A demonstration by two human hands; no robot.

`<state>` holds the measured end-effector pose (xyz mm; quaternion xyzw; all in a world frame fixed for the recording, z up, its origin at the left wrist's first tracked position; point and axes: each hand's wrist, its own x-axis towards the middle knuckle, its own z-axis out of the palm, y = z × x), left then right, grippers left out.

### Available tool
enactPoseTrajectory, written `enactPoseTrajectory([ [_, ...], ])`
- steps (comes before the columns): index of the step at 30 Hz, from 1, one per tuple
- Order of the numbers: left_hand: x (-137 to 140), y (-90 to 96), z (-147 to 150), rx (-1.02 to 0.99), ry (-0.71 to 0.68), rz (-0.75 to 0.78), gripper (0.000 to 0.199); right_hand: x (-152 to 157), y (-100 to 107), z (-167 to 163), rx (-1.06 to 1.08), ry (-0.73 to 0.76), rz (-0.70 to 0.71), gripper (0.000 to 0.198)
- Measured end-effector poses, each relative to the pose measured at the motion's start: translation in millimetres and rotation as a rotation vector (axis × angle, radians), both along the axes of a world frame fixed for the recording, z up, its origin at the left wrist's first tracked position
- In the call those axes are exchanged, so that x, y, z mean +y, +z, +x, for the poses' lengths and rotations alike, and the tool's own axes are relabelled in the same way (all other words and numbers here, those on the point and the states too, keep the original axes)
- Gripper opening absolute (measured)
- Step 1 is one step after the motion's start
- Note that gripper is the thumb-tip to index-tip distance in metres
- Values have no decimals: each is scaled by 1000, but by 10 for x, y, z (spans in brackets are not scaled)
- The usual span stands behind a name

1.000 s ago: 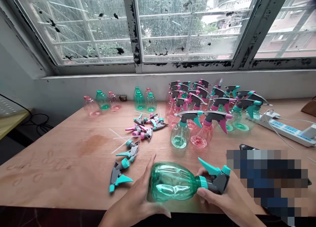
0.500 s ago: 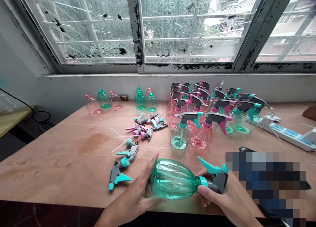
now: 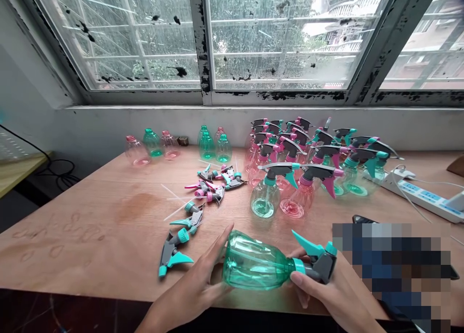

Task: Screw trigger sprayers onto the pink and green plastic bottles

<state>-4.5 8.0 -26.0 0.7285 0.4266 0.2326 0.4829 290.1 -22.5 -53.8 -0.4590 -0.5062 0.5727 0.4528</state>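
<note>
A green see-through spray bottle (image 3: 255,263) lies on its side in the air above the table's front edge, its base to the left. At its neck, my right hand (image 3: 322,287) is closed around the turquoise collar, below the grey spray head (image 3: 321,263) with its turquoise trigger. My left hand (image 3: 197,280) cups the base end, thumb below and fingers at the far side; some fingers are hidden behind the bottle. Left of that hand, a loose grey-and-turquoise spray head (image 3: 173,253) rests on the wooden table (image 3: 90,255).
Several loose spray heads (image 3: 213,185) with thin tubes lie mid-table. Open green and pink bottles (image 3: 206,147) stand at the back left. Finished-looking spray bottles (image 3: 297,197) crowd the back right, beside a power strip (image 3: 427,193). A blurred patch (image 3: 395,270) covers the right front.
The bottle body has turned a little about its long axis, and its base end sits slightly tilted. My left thumb has drawn back along its underside. My right hand keeps its grip.
</note>
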Motion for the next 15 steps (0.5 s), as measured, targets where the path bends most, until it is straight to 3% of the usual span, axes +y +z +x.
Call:
enactPoseTrajectory([
  [5, 1, 47, 15, -12, 11, -122, 126, -26, 11, -14, -29, -27, -15, 46],
  [9, 11, 76, 3, 65, -13, -61, 110, -10, 9, -5, -56, 1, -4, 46],
  [15, 10, 79, 32, 58, 5, -32, 105, 23, -5, -4, -8, -19, 5, 41],
])
